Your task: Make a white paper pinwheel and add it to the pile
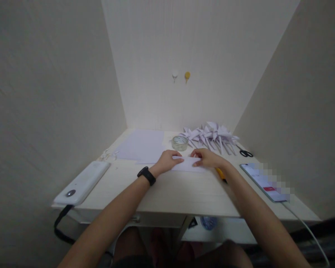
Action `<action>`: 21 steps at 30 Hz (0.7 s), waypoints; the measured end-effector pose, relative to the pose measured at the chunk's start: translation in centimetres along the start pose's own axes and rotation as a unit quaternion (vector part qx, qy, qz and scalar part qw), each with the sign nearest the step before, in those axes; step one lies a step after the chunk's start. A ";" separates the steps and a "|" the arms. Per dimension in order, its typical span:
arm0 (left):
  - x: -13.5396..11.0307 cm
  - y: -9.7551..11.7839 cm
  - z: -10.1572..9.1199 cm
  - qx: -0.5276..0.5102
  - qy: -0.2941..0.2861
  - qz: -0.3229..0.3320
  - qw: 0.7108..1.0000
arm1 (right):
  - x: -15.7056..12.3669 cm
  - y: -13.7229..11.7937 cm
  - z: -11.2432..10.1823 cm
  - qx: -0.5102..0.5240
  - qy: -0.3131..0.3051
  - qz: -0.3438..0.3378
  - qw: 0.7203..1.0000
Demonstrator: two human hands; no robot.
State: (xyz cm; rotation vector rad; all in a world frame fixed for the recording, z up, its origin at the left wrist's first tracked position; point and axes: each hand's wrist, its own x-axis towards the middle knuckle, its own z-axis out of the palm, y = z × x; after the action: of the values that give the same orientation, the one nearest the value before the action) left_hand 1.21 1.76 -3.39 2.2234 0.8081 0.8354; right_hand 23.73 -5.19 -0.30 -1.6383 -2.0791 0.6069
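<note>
Paper (186,165) held by both hands (166,160) (209,159), phone (258,175) screen illegible.

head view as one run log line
left grip: paper, left end | right grip: paper, right end | tape: behind paper | scissors: at right

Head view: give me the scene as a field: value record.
left hand: holds paper, left end
right hand: holds paper, right end
tape: beyond hands
paper pile: right of tape
sheets: left of tape
scissors: right of paper pile
phone: desk, right side
watch: left wrist
</note>
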 end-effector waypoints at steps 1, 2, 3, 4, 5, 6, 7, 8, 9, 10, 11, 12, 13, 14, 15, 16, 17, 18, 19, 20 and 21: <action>0.2 -0.2 -0.1 -0.020 0.025 -0.014 0.999 | 0.3 0.4 0.2 0.066 0.067 0.002 0.996; 0.3 -0.3 -0.1 -0.046 0.052 -0.031 0.997 | 0.6 0.7 0.5 0.139 0.136 0.008 0.981; 0.4 -0.5 -0.1 -0.079 0.076 -0.050 0.993 | 0.9 1.0 0.9 0.219 0.189 0.020 0.957; 0.5 -0.7 -0.1 -0.116 0.096 -0.071 0.986 | 1.1 1.0 1.3 0.295 0.223 0.034 0.928; 0.5 -0.8 0.0 -0.156 0.113 -0.091 0.977 | 1.2 1.0 1.8 0.357 0.239 0.048 0.902; 0.5 -0.8 0.1 -0.195 0.121 -0.108 0.967 | 1.3 0.9 2.4 0.403 0.247 0.059 0.879; 0.5 -0.8 0.2 -0.230 0.124 -0.122 0.958 | 1.3 0.8 2.8 0.434 0.252 0.066 0.863; 0.4 -0.8 0.2 -0.259 0.120 -0.132 0.949 | 1.4 0.7 3.3 0.452 0.257 0.069 0.851; 0.3 -0.7 0.2 -0.281 0.114 -0.141 0.943 | 1.4 0.6 3.7 0.462 0.266 0.069 0.843; 0.3 -0.5 0.2 -0.294 0.103 -0.149 0.939 | 1.4 0.5 4.0 0.465 0.276 0.066 0.838; 0.2 -0.4 0.2 -0.301 0.089 -0.155 0.937 | 1.5 0.4 4.3 0.463 0.286 0.060 0.837; 0.1 -0.2 0.2 -0.304 0.072 -0.158 0.937 | 1.5 0.5 4.6 0.456 0.294 0.051 0.839; 0.1 -0.1 0.2 -0.305 0.053 -0.156 0.938 | 1.5 0.5 4.8 0.445 0.298 0.041 0.844; 0.0 0.0 0.2 -0.307 0.034 -0.152 0.939 | 1.5 0.6 4.9 0.432 0.303 0.033 0.849; 0.0 0.1 0.2 -0.309 0.016 -0.147 0.939 | 1.4 0.6 5.0 0.422 0.306 0.029 0.853; 0.0 0.1 0.2 -0.312 0.003 -0.142 0.939 | 1.4 0.7 5.1 0.417 0.308 0.028 0.855; -0.1 0.1 0.1 -0.314 -0.005 -0.140 0.939 | 1.4 0.7 5.1 0.416 0.308 0.029 0.855; -0.1 0.2 0.1 -0.313 -0.012 -0.140 0.939 | 1.3 0.7 5.1 0.420 0.305 0.030 0.854; -0.1 0.2 0.0 -0.311 -0.021 -0.142 0.939 | 1.2 0.6 5.0 0.426 0.298 0.029 0.854; -0.2 0.3 -0.1 -0.309 -0.036 -0.143 0.939 | 1.2 0.6 4.9 0.431 0.286 0.025 0.855; -0.3 0.4 -0.2 -0.308 -0.058 -0.143 0.939 | 1.1 0.5 4.8 0.433 0.271 0.020 0.860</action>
State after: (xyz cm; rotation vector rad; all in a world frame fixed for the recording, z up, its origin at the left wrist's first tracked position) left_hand 1.04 1.38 -3.10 1.5421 0.6739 0.6878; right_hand 21.10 -4.42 -4.43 -1.1186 -1.0959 0.8126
